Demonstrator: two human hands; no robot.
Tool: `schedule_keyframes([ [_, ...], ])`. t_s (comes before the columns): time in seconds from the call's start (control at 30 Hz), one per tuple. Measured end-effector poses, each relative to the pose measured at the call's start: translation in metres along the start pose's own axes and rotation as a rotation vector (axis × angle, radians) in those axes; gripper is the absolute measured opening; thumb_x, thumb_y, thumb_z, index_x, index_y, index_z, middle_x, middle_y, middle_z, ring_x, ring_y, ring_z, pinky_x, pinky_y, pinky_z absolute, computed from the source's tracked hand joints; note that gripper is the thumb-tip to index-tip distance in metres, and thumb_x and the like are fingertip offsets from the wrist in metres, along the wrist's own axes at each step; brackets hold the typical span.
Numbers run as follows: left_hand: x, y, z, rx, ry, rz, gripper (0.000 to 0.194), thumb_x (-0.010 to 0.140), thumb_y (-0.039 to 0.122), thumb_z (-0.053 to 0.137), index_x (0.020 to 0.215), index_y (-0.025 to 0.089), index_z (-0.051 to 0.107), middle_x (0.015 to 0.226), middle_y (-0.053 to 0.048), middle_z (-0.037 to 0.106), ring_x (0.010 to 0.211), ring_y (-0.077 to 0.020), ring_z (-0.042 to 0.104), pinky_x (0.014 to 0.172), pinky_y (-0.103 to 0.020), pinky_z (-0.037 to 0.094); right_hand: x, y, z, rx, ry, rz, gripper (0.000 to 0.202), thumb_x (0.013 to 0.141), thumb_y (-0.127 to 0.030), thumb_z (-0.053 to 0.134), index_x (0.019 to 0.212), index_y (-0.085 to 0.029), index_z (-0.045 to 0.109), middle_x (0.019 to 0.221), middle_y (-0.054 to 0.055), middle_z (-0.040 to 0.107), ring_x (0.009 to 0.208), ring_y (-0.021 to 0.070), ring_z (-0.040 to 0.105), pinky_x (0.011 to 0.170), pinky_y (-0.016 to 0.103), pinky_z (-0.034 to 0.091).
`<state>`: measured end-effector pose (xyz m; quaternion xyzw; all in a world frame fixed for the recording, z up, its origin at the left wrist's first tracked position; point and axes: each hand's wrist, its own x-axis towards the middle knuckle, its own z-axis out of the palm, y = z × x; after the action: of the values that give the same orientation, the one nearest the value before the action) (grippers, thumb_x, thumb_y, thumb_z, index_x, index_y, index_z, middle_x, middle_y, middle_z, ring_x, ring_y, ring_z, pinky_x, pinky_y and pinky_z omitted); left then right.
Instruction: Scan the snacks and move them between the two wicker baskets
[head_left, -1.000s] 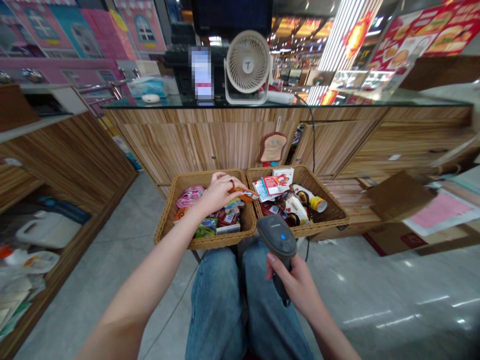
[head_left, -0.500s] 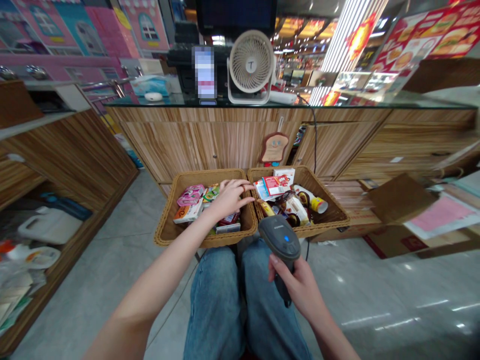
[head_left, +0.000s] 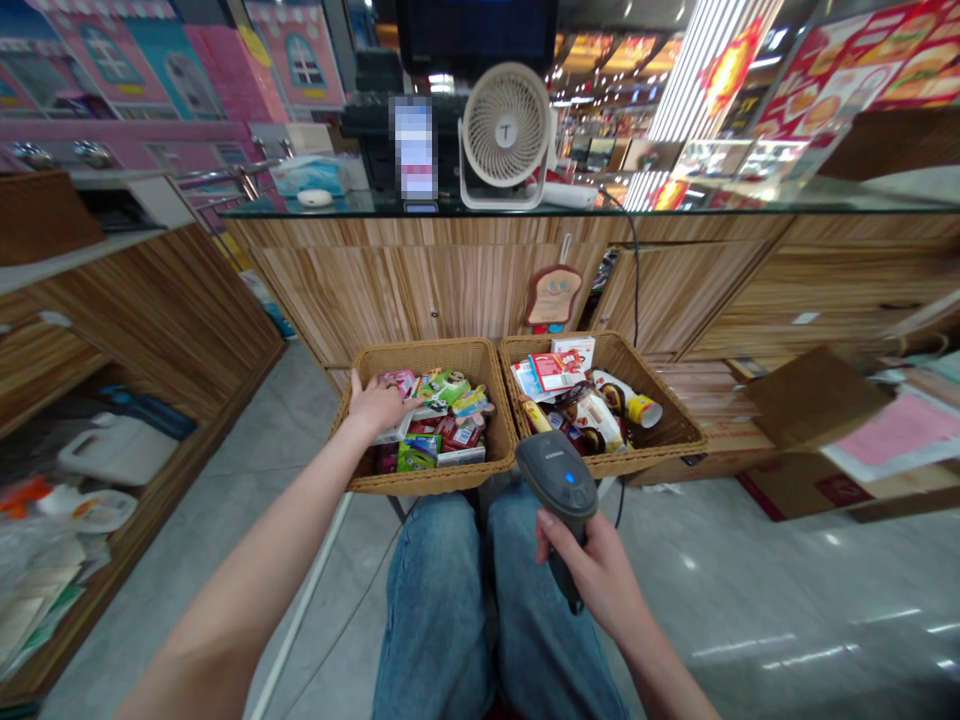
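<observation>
My right hand point(head_left: 589, 560) grips the handle of a dark grey barcode scanner point(head_left: 559, 475), whose head has a small blue light. The scanner is over my knees, by the near edge of the right wicker basket point(head_left: 679, 430). My left hand point(head_left: 377, 405) is open, fingers apart, over the left side of the left wicker basket point(head_left: 427, 487). It lies on or just above a pink package point(head_left: 400, 380) and a white box, partly hiding both. Beside it in that basket are a green packet point(head_left: 450, 387), a green-and-purple packet point(head_left: 418, 453) and dark red packs point(head_left: 459, 433).
In the right basket lie a red-and-white box point(head_left: 556, 371), a yellow-capped tube point(head_left: 641, 409) and other packages. A wooden counter point(head_left: 360, 290) stands behind, bearing a fan point(head_left: 506, 130) and a phone point(head_left: 414, 150). An open cardboard box point(head_left: 814, 400) is at right; shelves stand at left.
My left hand has moved left, from the right part of the left basket to its left side, uncovering the packets in the middle. The right hand keeps the scanner in nearly the same place.
</observation>
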<state>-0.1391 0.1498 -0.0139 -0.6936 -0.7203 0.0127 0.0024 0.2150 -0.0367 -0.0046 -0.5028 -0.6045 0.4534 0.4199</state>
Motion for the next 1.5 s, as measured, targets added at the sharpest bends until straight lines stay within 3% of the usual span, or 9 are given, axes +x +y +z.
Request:
schedule_keyframes([
  [0.17, -0.019, 0.009, -0.013, 0.159, -0.060, 0.022, 0.053, 0.099, 0.054, 0.056, 0.124, 0.011, 0.073, 0.138, -0.027, 0.068, 0.125, -0.0381, 0.069, 0.121, -0.059, 0.034, 0.001, 0.001, -0.001, 0.006, 0.004, -0.018, 0.059, 0.096, -0.075, 0.060, 0.073, -0.021, 0.062, 0.062, 0.005, 0.069, 0.060, 0.0211, 0.065, 0.061, 0.030, 0.051],
  [0.33, -0.042, 0.023, -0.020, 0.182, -0.027, -0.027, 0.045, 0.095, 0.041, 0.063, 0.123, 0.007, 0.070, 0.123, -0.027, 0.074, 0.111, -0.0379, 0.075, 0.095, -0.047, 0.058, 0.000, 0.004, 0.003, 0.010, -0.011, -0.017, 0.056, 0.097, -0.072, 0.060, 0.074, -0.021, 0.062, 0.061, 0.004, 0.069, 0.059, 0.0206, 0.064, 0.060, 0.029, 0.050],
  [0.67, -0.064, 0.031, -0.019, 0.103, 0.087, 0.002, 0.031, 0.094, 0.022, 0.056, 0.119, 0.010, 0.069, 0.124, -0.021, 0.074, 0.113, -0.0348, 0.074, 0.088, -0.040, 0.061, 0.001, 0.003, 0.005, 0.027, -0.022, -0.001, 0.057, 0.095, -0.075, 0.062, 0.075, -0.021, 0.062, 0.063, 0.004, 0.069, 0.060, 0.0209, 0.065, 0.059, 0.029, 0.051],
  [0.87, -0.070, 0.030, -0.021, -0.024, 0.194, 0.048, 0.050, 0.098, 0.026, 0.053, 0.145, 0.009, 0.056, 0.130, -0.020, 0.073, 0.111, -0.0347, 0.075, 0.089, -0.042, 0.060, 0.001, 0.001, 0.006, 0.019, -0.020, -0.012, 0.056, 0.096, -0.073, 0.061, 0.077, -0.021, 0.063, 0.062, 0.004, 0.068, 0.059, 0.0204, 0.065, 0.061, 0.029, 0.050],
  [1.0, -0.064, 0.030, -0.016, -0.111, 0.255, 0.198, 0.053, 0.096, 0.026, 0.054, 0.147, 0.010, 0.055, 0.137, -0.020, 0.070, 0.123, -0.0335, 0.070, 0.109, -0.047, 0.052, 0.001, 0.000, 0.006, 0.031, -0.028, -0.006, 0.056, 0.096, -0.073, 0.061, 0.076, -0.021, 0.062, 0.064, 0.004, 0.068, 0.060, 0.0207, 0.066, 0.062, 0.030, 0.052],
  [1.1, -0.054, 0.030, -0.010, -0.130, 0.322, 0.237, 0.049, 0.093, 0.023, 0.056, 0.141, 0.014, 0.059, 0.138, -0.018, 0.070, 0.128, -0.0337, 0.067, 0.125, -0.063, 0.028, 0.001, 0.000, 0.005, 0.022, -0.027, 0.001, 0.056, 0.095, -0.074, 0.061, 0.076, -0.021, 0.062, 0.064, 0.005, 0.068, 0.060, 0.0209, 0.066, 0.061, 0.030, 0.051],
  [1.23, -0.046, 0.026, -0.006, -0.124, 0.409, 0.269, 0.044, 0.089, 0.016, 0.058, 0.132, 0.019, 0.066, 0.132, -0.014, 0.074, 0.120, -0.0336, 0.071, 0.126, -0.075, 0.005, 0.000, 0.003, 0.003, 0.004, -0.017, 0.007, 0.055, 0.096, -0.073, 0.060, 0.078, -0.021, 0.062, 0.063, 0.005, 0.069, 0.059, 0.0208, 0.065, 0.058, 0.029, 0.050],
  [1.37, -0.050, 0.027, -0.010, -0.112, 0.466, 0.376, 0.039, 0.093, 0.018, 0.057, 0.130, 0.023, 0.070, 0.121, -0.011, 0.079, 0.113, -0.0327, 0.073, 0.125, -0.077, -0.004, 0.000, 0.005, 0.004, 0.010, -0.017, -0.018, 0.052, 0.098, -0.070, 0.061, 0.080, -0.021, 0.062, 0.062, 0.003, 0.068, 0.058, 0.0204, 0.064, 0.059, 0.029, 0.050],
  [1.5, -0.060, 0.038, -0.018, -0.143, 0.575, 0.482, 0.046, 0.099, 0.020, 0.055, 0.143, 0.030, 0.063, 0.130, -0.008, 0.076, 0.118, -0.0300, 0.071, 0.127, -0.074, -0.009, 0.000, 0.002, 0.010, 0.009, -0.051, -0.068, 0.042, 0.100, -0.059, 0.062, 0.081, -0.021, 0.062, 0.065, 0.002, 0.068, 0.061, 0.0206, 0.067, 0.062, 0.028, 0.051],
])
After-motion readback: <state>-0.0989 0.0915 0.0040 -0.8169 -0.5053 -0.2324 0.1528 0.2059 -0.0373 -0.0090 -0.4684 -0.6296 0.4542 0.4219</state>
